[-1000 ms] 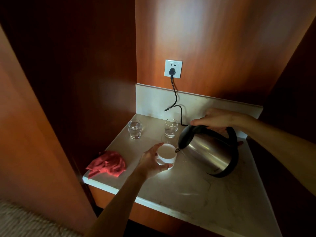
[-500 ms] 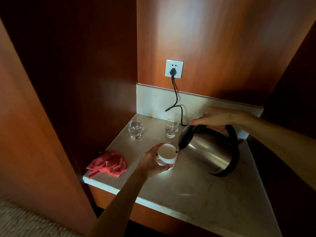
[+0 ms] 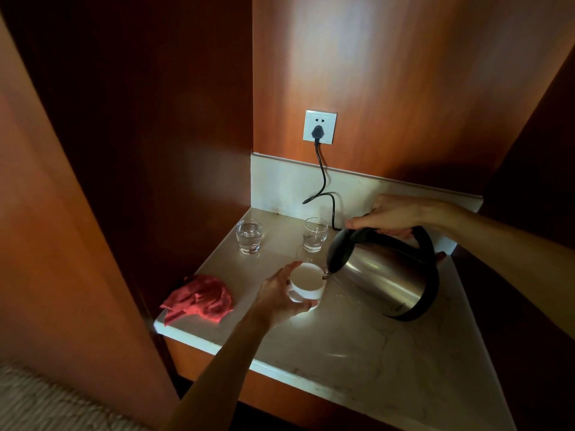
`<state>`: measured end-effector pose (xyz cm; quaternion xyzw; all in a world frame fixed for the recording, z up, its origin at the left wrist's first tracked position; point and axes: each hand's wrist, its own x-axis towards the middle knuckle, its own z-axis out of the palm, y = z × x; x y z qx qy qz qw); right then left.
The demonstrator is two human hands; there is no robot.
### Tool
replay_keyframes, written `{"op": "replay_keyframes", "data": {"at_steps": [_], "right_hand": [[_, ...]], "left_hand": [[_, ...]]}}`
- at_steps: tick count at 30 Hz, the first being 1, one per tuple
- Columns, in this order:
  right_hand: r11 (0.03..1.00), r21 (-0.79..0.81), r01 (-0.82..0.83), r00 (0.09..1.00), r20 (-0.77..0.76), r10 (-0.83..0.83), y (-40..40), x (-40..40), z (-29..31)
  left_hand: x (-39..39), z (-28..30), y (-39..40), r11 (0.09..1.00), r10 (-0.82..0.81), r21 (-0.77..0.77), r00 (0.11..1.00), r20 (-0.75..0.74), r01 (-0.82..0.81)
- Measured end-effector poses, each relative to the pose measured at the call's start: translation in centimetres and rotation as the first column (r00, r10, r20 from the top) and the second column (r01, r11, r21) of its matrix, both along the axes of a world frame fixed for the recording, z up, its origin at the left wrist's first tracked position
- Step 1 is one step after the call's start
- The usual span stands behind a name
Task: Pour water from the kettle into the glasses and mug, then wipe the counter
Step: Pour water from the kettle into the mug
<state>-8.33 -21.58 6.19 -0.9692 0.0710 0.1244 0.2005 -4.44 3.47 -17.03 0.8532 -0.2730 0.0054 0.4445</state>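
A person's right hand (image 3: pixel 395 214), closed around the handle, tips the steel kettle (image 3: pixel 385 275) leftward, its spout just over the right rim of the white mug (image 3: pixel 306 279). The left hand (image 3: pixel 277 298) cups the mug at the counter (image 3: pixel 357 362) centre, two glasses (image 3: pixel 249 236) beyond.

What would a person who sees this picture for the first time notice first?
First the steel kettle, tilted at the middle right of the counter, with the right hand on its black handle and its spout over the white mug. The left hand holds that mug. Next, the red cloth crumpled at the counter's left edge stands out.
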Motion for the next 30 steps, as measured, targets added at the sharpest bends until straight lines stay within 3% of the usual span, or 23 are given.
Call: {"op": "replay_keyframes", "data": {"at_steps": [30], "right_hand": [[0.998,-0.053,-0.018,1.000,-0.021,0.017,1.0,1.3,0.4]], "left_hand": [[0.3,-0.2,0.1,0.999,-0.017,-0.036,0.999,-0.042,0.015]]}}
